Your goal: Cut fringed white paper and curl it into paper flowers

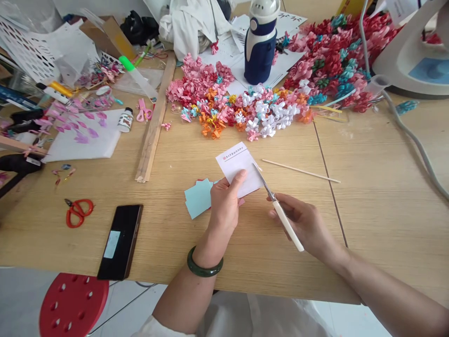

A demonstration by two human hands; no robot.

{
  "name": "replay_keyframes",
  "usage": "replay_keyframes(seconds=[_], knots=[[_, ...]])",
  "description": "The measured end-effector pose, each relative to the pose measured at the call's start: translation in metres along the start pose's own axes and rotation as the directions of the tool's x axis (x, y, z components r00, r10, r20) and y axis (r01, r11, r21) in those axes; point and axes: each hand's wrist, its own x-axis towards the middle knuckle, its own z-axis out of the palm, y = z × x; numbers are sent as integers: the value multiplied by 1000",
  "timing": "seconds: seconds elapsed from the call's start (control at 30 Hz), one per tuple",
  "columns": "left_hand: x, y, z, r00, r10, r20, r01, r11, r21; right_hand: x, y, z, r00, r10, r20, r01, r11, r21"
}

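My left hand (224, 206), with a green bangle on the wrist, pinches a white paper slip (236, 164) that has small red print near its top edge. My right hand (305, 224) grips white-handled scissors (277, 206); the blades touch the right edge of the slip. Light blue paper squares (198, 199) lie on the wooden table (368, 224) just left of my left hand, with a bit of pink paper under them.
A thin wooden stick (300, 171) lies right of the slip. A heap of curled paper flowers (259, 107) fills the back. Red scissors (79, 211) and a black phone (120, 241) lie at the front left. A wooden slat (154, 121), blue-white bottle (261, 42) and red stool (72, 304) are around.
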Motion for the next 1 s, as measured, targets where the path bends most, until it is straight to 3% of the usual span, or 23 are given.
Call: replay_keyframes(seconds=[0.27, 0.47, 1.0], knots=[[1, 5, 1, 1000, -3, 3, 3, 999, -52, 0, -2, 0, 999, -24, -21, 23, 1000, -15], [6, 4, 0, 992, 122, -11, -123, 985, -118, 0, -7, 1, 1000, -29, -1, 29, 999, 17], [5, 1, -1, 989, 145, 34, -140, 984, -107, 1, -1, 1, 999, -46, -1, 46, 999, 15]])
